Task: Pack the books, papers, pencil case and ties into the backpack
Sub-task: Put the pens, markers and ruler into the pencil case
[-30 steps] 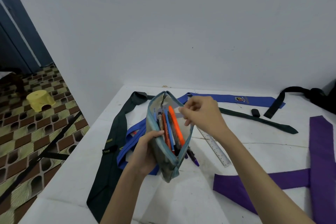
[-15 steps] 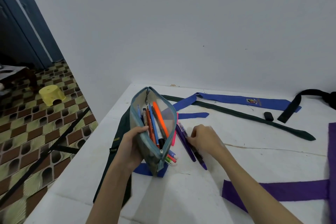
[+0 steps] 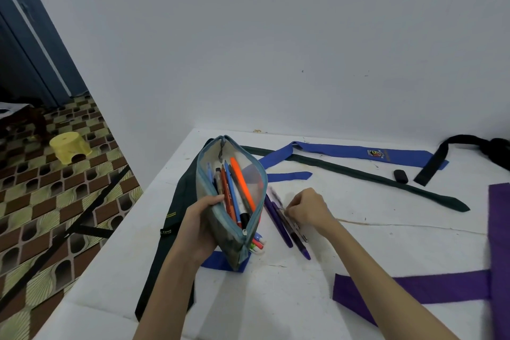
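My left hand [image 3: 199, 225] holds the grey-blue pencil case [image 3: 234, 240] upright and unzipped, with an orange pen [image 3: 242, 184] and several other pens standing inside. Just to its right, my right hand [image 3: 306, 208] pinches one of the purple pens [image 3: 278, 223] lying on the white table [image 3: 358, 246]. A dark green tie [image 3: 358, 174], a blue tie [image 3: 345, 150] and a purple tie [image 3: 414, 287] lie spread over the table. A few small pens [image 3: 258, 244] lie at the case's foot. At the far right edge is a black backpack strap [image 3: 441, 152].
A small black eraser-like object [image 3: 400, 176] lies near the strap. The wall stands right behind the table. To the left the table edge drops to a tiled floor with a yellow stool [image 3: 70, 146] and a black strap across it.
My right hand left the pencil case opening and dropped to the purple pens on the table. The case shifted left with my left hand, and the view swung right.
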A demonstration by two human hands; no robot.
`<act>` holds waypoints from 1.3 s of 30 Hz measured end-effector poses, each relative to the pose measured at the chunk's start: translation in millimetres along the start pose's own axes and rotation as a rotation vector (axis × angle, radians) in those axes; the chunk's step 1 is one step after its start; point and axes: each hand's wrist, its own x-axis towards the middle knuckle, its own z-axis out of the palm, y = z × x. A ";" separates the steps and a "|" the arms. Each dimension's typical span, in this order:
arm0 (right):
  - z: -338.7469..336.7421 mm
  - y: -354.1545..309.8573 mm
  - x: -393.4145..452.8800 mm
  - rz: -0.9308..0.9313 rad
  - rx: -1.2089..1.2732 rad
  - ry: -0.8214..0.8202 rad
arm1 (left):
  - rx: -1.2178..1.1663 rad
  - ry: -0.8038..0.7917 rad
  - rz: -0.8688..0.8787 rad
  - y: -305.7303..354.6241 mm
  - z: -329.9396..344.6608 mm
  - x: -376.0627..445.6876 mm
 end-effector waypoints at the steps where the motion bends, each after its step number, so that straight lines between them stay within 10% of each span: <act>1: -6.1 0.9 -1.7 -0.020 0.091 0.024 | -0.001 -0.001 -0.004 -0.6 0.7 0.1; 7: -71.7 -30.0 -51.2 -0.310 0.699 0.092 | -0.008 0.007 -0.040 -4.6 9.7 2.4; 13: -67.8 -56.5 -71.7 -0.406 0.178 -0.123 | -0.034 -0.053 -0.057 -11.0 28.6 1.9; 23: -58.1 -31.3 -46.5 -0.399 0.304 0.296 | -0.034 -0.047 -0.038 -7.8 19.6 0.7; 29: -17.7 2.3 -26.4 -0.141 -0.361 -0.108 | -0.056 0.000 0.024 4.1 -0.4 -2.1; 39: -0.1 -3.1 -35.5 -0.166 -0.570 -0.073 | -0.047 -0.009 0.039 2.5 -0.4 -4.0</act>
